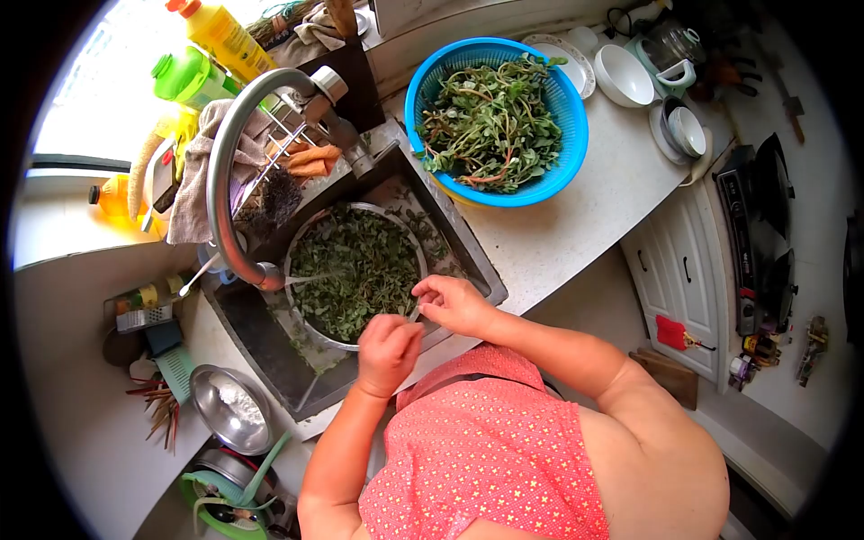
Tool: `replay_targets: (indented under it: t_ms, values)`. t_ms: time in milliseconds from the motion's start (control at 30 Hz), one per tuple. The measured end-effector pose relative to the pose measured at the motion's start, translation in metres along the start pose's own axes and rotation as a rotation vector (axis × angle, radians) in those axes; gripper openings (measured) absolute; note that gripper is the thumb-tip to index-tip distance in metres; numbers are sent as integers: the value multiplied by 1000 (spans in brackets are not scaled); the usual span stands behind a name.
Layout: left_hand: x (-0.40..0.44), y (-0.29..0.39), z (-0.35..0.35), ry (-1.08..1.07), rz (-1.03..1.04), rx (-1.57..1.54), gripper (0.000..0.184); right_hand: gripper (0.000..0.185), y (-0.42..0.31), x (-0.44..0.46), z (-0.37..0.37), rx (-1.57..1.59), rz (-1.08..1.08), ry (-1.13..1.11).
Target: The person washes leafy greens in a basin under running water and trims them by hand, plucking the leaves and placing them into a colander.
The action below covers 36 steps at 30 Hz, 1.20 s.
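Over the near rim of a basin in the sink, my left hand is closed, its fingers curled inward. Close by on the right, my right hand is closed too, fingertips pinched together. Whatever either one holds is too small or hidden to make out. Below them, loose green leaves fill the round metal-rimmed basin. Water runs thinly onto the leaves from the curved faucet. More leaves lie in the dark sink beside the basin.
A blue colander heaped with leafy stems stands on the white counter. White bowls sit farther right. At the left are a metal bowl with white contents, a cloth and bottles.
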<state>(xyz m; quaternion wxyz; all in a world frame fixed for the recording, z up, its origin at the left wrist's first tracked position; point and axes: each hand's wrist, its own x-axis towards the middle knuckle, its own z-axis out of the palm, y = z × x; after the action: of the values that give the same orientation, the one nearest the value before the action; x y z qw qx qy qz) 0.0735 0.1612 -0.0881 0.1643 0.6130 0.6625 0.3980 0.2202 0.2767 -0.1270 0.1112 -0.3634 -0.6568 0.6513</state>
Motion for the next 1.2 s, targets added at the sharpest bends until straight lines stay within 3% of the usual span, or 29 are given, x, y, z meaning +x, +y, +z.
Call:
replay_targets:
  t_ms: [167, 233, 267, 300, 367, 567, 633, 700, 767, 800, 867, 933, 1067, 1133, 1167, 1200]
  values:
    - [-55, -49, -44, 85, -430, 225, 10, 24, 12, 2, 1, -76, 27, -9]
    - [-91, -81, -64, 29, -621, 447, 9, 24, 18, 3, 0, -109, 30, -10]
    - [-104, -93, -72, 32, -619, 438, 9, 24, 20, 4, 0, -155, 28, -11]
    - [-114, -102, -79, -46, -671, 623, 9, 25, 21, 5, -1, -194, 24, -15]
    - [-133, -122, -88, -166, -798, 828, 20, 25, 19, 5, 0, -236, 68, -41]
    - [-144, -147, -83, -238, -787, 845, 19, 37, 29, 4, 13, -421, 103, -129]
    - [-134, -148, -73, -90, -515, 930, 20, 43, 34, 5, 24, -449, 119, -140]
    - [-123, -154, -61, -133, -563, 824, 25, 52, 34, 8, 37, -532, 67, -120]
    - [-114, -162, -48, -39, -457, 530, 28, 57, 31, 13, 38, -537, 85, -165]
    - [-106, -169, -36, -110, -463, 391, 39, 59, 29, 17, 44, -535, 123, -173]
    - [-86, -162, -23, -126, -468, 395, 47, 60, 27, 26, 53, -530, 156, -183]
    - [-83, -167, -16, -198, -493, 404, 68, 67, 35, 36, 62, -610, 60, -140]
    - [-77, -177, 12, -164, -622, 343, 73, 74, 58, 57, 85, -712, -25, -52]
    - [-80, -188, 28, -204, -751, 394, 70, 86, 73, 66, 96, -733, 38, -25]
    - [-82, -195, 32, -205, -755, 395, 70, 86, 74, 70, 100, -731, 39, -30]
    - [-88, -204, 33, -170, -753, 282, 66, 81, 77, 75, 106, -705, 174, -101]
